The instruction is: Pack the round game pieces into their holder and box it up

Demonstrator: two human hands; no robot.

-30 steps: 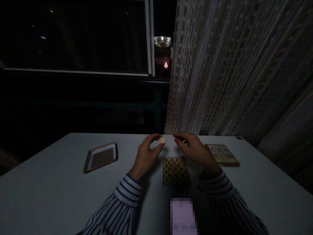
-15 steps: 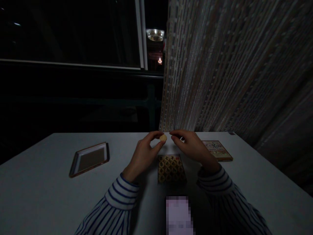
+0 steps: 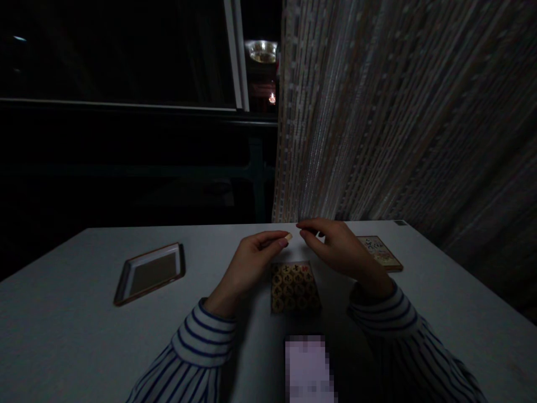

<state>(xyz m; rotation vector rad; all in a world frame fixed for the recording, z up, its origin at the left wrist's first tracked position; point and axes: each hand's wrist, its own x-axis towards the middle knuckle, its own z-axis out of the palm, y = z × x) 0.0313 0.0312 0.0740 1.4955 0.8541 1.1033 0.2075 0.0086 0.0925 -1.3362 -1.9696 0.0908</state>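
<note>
In dim light, my left hand (image 3: pixel 251 263) pinches a small pale round disc (image 3: pixel 288 237) between thumb and fingers, just above a white table (image 3: pixel 75 336). My right hand (image 3: pixel 335 246) hovers close beside it, fingers curled towards the disc; whether it holds anything is unclear. Below both hands lies a square wooden box (image 3: pixel 295 286) packed with several round pieces marked in black and red. Both sleeves are striped.
An open, shallow box lid or tray (image 3: pixel 149 272) lies on the table's left side. A printed card or box cover (image 3: pixel 380 252) lies at the right, behind my right wrist. A woven curtain (image 3: pixel 398 112) hangs beyond the table; a dark window fills the left.
My left hand has turned the disc from face-on to edge-on. Both hands stay above the box while the view has shifted slightly.
</note>
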